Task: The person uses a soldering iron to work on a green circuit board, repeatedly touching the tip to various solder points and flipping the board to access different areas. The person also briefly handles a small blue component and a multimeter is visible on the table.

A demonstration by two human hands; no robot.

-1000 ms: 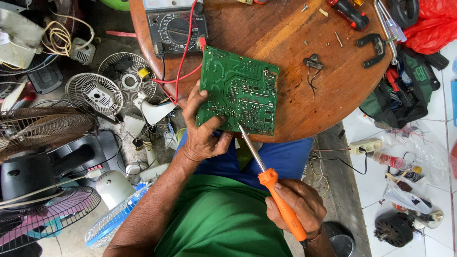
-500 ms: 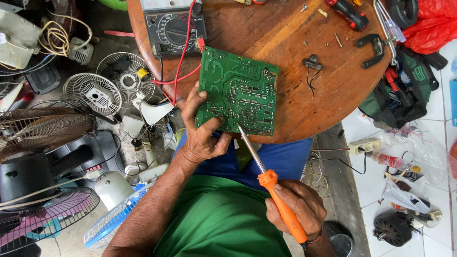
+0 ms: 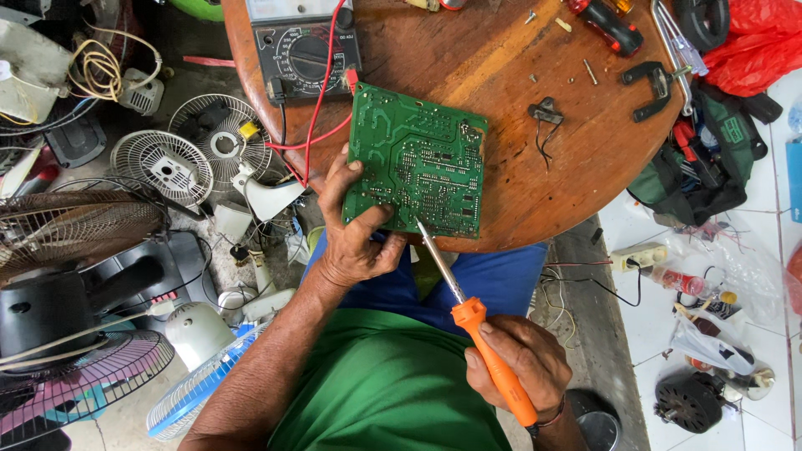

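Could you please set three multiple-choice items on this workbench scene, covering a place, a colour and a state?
1. Where does the soldering iron tip rest?
A. on the circuit board's near edge
B. on the meter
C. on a fan grille

2. What colour is the iron's handle?
A. blue
B. orange
C. black

3. How is the circuit board held?
A. lying free
B. pinched by the left hand
C. clamped in a vice

A: the tip meets the board's near edge.
B: the right hand grips orange.
B: thumb lies on it.
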